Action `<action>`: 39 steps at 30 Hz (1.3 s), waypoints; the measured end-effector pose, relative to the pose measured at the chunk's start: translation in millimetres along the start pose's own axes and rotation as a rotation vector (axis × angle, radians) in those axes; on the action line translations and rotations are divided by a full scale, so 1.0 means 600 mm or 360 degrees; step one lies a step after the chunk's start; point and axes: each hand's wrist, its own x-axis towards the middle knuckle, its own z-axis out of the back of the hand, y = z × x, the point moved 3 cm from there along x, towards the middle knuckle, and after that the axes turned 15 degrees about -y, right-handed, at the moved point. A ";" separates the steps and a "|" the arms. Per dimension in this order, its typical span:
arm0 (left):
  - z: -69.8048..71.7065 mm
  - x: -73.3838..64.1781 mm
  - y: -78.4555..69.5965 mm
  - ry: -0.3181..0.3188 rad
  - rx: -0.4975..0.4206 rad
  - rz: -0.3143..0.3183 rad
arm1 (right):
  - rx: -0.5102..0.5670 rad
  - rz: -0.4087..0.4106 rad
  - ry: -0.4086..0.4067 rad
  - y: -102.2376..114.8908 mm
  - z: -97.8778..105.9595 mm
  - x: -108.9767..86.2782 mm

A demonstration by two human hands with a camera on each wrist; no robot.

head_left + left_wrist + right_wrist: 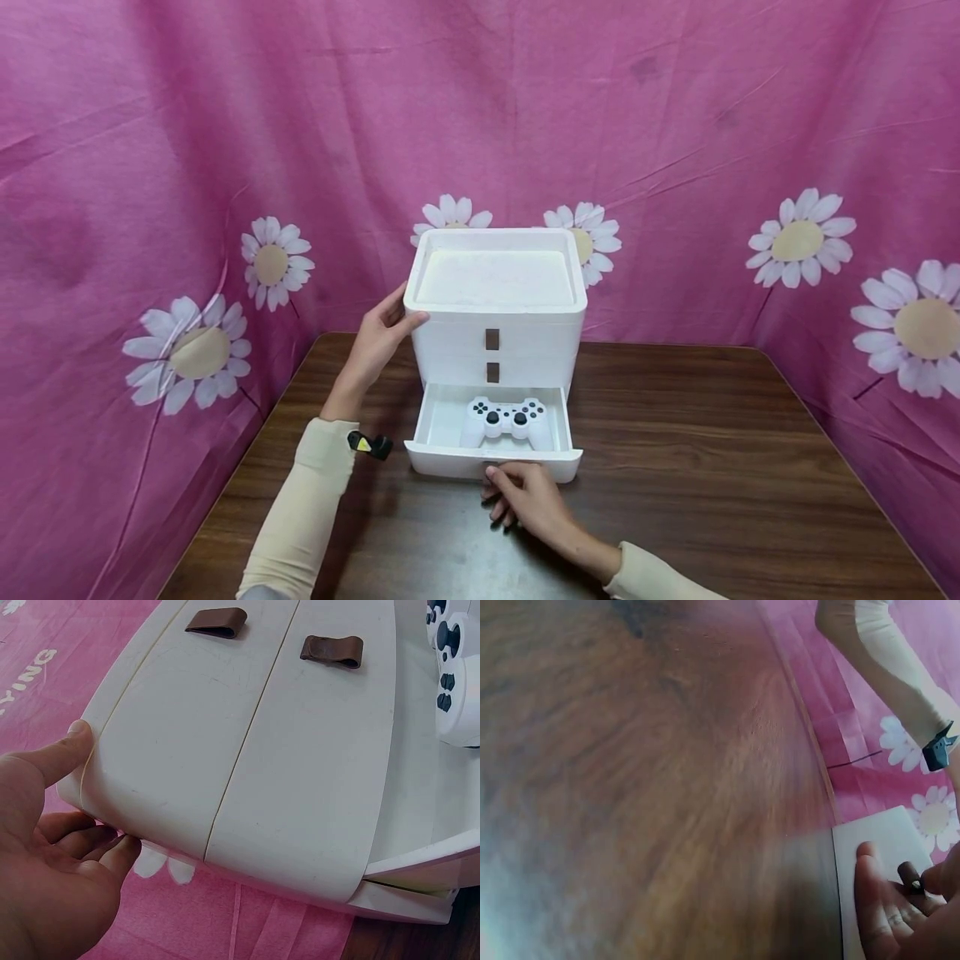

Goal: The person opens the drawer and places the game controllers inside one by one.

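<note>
A white drawer unit [498, 329] stands on the table, its bottom drawer [450, 462] pulled out. Inside that drawer lies a white game controller [507, 423] with black thumbsticks. My left hand [375, 342] grips the unit's upper left side. In the left wrist view its thumb [71, 750] presses the front face while the fingers bend behind the side. At the drawer's front, my right hand [536, 500] pinches the brown pull tab [907, 874] between thumb and finger. The other fingers lie close to the drawer front in the right wrist view.
Two upper drawers with brown tabs [492, 339] are closed. The unit's top is a shallow tray [495, 279]. Dark wooden table [690, 442] surrounds it, and a pink cloth [360, 125] with white daisies hangs behind and at both sides.
</note>
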 end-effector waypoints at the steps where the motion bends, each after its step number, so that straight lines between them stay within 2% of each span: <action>1: 0.000 0.000 0.000 -0.0001 0.0004 0.0000 | 0.0029 -0.0006 -0.0020 0.000 -0.001 0.000; 11: 0.000 0.003 0.004 -0.0007 0.0009 -0.0012 | 0.0142 0.0000 -0.0108 -0.001 -0.005 0.003; 17: 0.000 0.002 0.005 -0.0007 0.0015 -0.0008 | 0.0150 0.0002 -0.0167 0.003 -0.004 0.016; 39: -0.001 0.003 0.004 -0.0011 0.0001 0.0009 | 0.0133 -0.0022 -0.0329 0.000 0.001 0.132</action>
